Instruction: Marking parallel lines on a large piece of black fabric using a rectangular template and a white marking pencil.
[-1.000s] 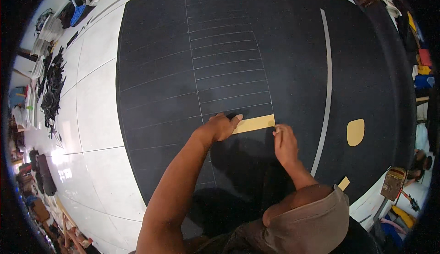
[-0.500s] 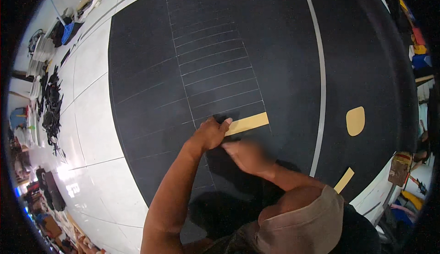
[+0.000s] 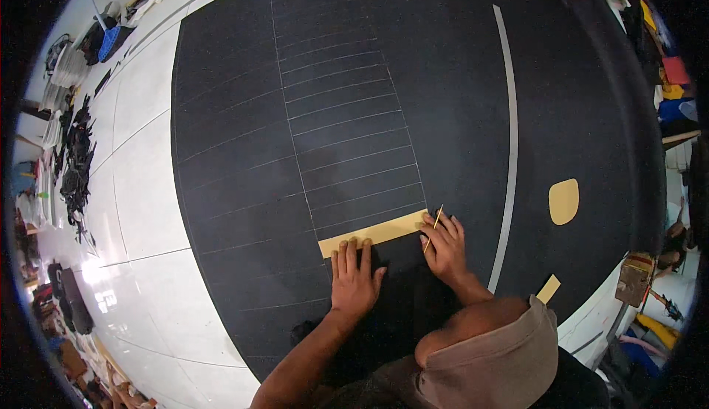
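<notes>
A pale yellow card strip [image 3: 377,228] lies on a large black sheet of material [image 3: 458,150], just below several thin white lines drawn like ladder rungs. My left hand [image 3: 355,276] rests on the strip's left part, fingers stretched out and pressing near its lower edge. At the strip's right end is my right hand [image 3: 445,248], its fingertips touching the card. Between those fingers it holds a thin yellow pencil-like stick [image 3: 434,229], slanting upward. The stick's tip is too small to make out.
To the right, a long grey strip [image 3: 512,128] runs across the black sheet. Beyond it lie a rounded yellow card piece [image 3: 563,202] and a small yellow strip [image 3: 548,289]. White tiled floor [image 3: 140,210] borders the left side, with black scraps [image 3: 77,165] on it.
The yellow strip lies one rung nearer, and another white line shows above it. My left hand has flattened onto it; my right hand has moved from its left end to its right end.
</notes>
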`<state>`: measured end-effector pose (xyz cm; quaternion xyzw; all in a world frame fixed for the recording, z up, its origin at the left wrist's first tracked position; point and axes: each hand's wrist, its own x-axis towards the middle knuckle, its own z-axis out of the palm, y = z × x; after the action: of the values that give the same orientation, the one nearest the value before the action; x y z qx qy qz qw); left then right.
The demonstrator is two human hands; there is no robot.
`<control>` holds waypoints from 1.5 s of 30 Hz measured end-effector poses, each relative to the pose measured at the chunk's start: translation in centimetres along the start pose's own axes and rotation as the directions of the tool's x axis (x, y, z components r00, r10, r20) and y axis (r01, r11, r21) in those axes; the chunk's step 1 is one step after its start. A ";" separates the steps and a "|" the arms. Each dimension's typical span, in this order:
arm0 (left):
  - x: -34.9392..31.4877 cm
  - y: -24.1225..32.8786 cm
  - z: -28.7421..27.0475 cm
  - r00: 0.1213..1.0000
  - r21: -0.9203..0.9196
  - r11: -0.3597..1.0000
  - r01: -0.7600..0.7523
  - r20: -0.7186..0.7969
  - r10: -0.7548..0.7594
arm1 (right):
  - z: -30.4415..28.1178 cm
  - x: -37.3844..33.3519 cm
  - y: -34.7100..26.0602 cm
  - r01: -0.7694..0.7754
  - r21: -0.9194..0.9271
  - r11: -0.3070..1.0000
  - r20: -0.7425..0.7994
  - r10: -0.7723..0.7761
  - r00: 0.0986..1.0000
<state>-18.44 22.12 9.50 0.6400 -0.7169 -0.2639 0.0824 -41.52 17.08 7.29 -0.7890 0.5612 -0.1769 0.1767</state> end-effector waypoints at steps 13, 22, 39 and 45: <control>0.7 -0.7 0.8 1.000 0.038 0.999 0.005 -0.011 -0.004 | -0.5 0.7 -0.3 -0.064 -0.052 0.997 0.069 0.068 0.995; 0.7 -1.1 0.7 1.000 0.027 0.999 -0.026 -0.009 0.026 | 0.0 0.4 0.3 -0.077 -0.053 0.996 0.110 0.082 0.990; 0.9 -1.1 0.7 1.000 0.052 0.999 0.001 0.013 -0.002 | -0.2 0.6 0.1 -0.063 -0.076 0.995 0.110 0.071 0.991; 0.8 -1.5 1.2 0.999 0.026 0.999 -0.024 0.032 0.023 | 0.0 0.4 0.3 -0.067 -0.102 0.993 0.114 0.079 0.990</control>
<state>-17.75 21.63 7.60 0.6282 -0.7291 -0.2636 0.0655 -41.61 16.58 7.15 -0.7847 0.5862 -0.0957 0.1772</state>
